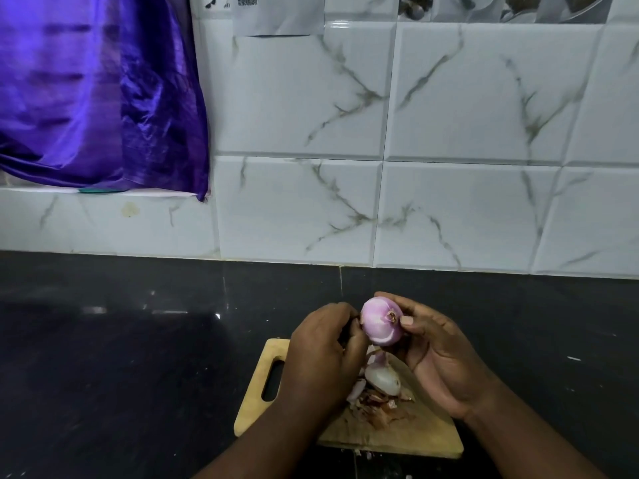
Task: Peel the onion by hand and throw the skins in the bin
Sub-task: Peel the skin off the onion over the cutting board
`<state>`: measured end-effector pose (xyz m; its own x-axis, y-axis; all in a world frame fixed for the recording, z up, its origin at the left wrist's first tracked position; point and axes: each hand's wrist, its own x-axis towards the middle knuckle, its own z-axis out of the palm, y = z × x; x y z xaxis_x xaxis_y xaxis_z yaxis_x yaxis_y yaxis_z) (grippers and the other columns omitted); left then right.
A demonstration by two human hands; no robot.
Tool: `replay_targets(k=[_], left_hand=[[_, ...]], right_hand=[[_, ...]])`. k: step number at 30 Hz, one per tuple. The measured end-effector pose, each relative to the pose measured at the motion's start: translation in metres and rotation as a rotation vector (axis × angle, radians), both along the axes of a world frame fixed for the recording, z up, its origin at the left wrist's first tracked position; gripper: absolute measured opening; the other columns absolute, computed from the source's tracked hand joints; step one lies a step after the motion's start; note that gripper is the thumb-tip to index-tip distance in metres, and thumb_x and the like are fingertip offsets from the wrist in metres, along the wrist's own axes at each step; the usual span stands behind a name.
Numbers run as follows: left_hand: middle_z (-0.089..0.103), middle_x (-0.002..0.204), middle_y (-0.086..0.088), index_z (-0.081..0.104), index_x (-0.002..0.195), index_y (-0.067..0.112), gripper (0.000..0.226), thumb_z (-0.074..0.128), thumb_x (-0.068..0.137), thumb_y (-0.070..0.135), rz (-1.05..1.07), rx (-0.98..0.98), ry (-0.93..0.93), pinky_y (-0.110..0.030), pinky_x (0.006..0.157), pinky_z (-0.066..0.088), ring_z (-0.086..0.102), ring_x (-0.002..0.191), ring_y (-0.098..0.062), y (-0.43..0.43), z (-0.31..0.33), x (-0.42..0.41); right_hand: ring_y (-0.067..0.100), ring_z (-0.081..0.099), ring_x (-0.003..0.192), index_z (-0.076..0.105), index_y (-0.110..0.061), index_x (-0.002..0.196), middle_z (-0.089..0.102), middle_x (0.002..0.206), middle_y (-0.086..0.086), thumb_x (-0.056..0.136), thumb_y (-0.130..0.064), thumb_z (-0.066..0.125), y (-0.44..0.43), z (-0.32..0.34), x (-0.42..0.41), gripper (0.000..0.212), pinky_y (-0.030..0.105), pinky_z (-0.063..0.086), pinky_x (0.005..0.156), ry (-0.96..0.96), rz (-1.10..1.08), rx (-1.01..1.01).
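Note:
A small pale purple onion [380, 321] is held in the air above a wooden cutting board [257, 395], its root end facing me. My right hand [435, 354] grips it from the right, thumb beside the root. My left hand [321, 354] is curled against its left side, fingertips pinching at the edge of the skin. A heap of peeled skins [378, 392], white, purple and dry brown, lies on the board under the onion. No bin is in view.
The board, with a handle slot at its left, lies on a dark counter [121, 357]. A white marbled tile wall [380, 150] rises behind. A purple cloth [96, 91] hangs at the upper left.

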<state>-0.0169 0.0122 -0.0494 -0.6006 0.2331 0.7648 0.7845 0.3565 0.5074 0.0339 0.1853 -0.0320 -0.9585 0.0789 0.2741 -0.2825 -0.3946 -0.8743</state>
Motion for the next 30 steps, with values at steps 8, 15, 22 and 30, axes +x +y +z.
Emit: replay_targets(k=[8, 15, 22, 30], left_hand=[[0.057, 0.080, 0.009, 0.056, 0.090, 0.027, 0.027, 0.043, 0.109, 0.041, -0.207, 0.050, -0.108, -0.030, 0.063, 0.044, 0.057, 0.075, -0.015, -0.0003, 0.0046, 0.0069], [0.051, 0.080, 0.012, 0.046, 0.090, 0.028, 0.024, 0.037, 0.110, 0.035, -0.116, -0.025, -0.109, -0.022, 0.063, 0.038, 0.050, 0.075, -0.011, 0.0016, -0.0029, 0.0039], [0.055, 0.074, -0.001, 0.049, 0.082, 0.023, 0.027, 0.049, 0.109, 0.023, -0.157, 0.104, -0.266, -0.033, 0.057, 0.038, 0.044, 0.064, -0.006, 0.0043, 0.0010, 0.0046], [0.058, 0.066, -0.005, 0.054, 0.068, 0.023, 0.033, 0.060, 0.100, 0.020, -0.129, 0.171, -0.415, -0.031, 0.056, 0.039, 0.047, 0.058, -0.005, 0.0025, 0.0018, 0.0003]], right_hand=[[0.030, 0.074, 0.106, 0.077, -0.005, 0.117, 0.072, 0.126, 0.026, 0.076, -0.015, 0.069, 0.0054, 0.0004, -0.0015, 0.043, 0.037, 0.062, 0.090, -0.025, -0.027, -0.030], [0.033, 0.071, 0.112, 0.076, -0.005, 0.119, 0.072, 0.126, 0.025, 0.068, -0.018, 0.077, 0.0032, -0.0012, -0.0030, 0.053, 0.038, 0.060, 0.095, -0.002, -0.014, -0.006], [0.034, 0.070, 0.111, 0.073, -0.003, 0.123, 0.070, 0.127, 0.029, 0.076, -0.006, 0.067, 0.0020, -0.0004, -0.0007, 0.047, 0.035, 0.062, 0.089, -0.006, 0.038, -0.033], [0.039, 0.068, 0.118, 0.069, -0.001, 0.128, 0.062, 0.136, 0.035, 0.064, -0.016, 0.085, 0.0030, 0.0029, 0.0004, 0.068, 0.040, 0.062, 0.091, -0.004, 0.132, -0.115]])
